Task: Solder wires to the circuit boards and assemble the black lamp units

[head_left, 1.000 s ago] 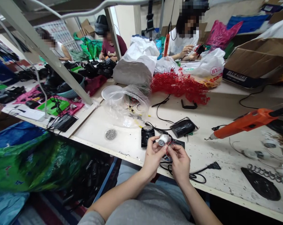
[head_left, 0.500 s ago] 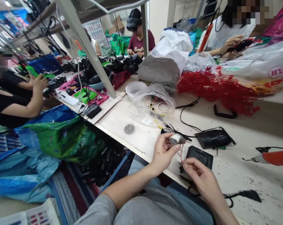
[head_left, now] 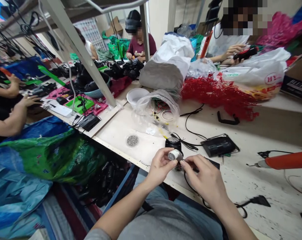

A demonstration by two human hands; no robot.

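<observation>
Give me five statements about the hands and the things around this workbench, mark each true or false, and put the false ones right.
1. The left hand holds a white cylindrical part. True.
2. The orange tool is in the right hand. False: it is apart from that hand, off to its right.
3. Small metal pieces are gathered in a round patch to the left of the left hand. True.
4. The red netting lies nearer the camera than the hands. False: it lies beyond them.
5. The black plug lies on the workbench. True.
</observation>
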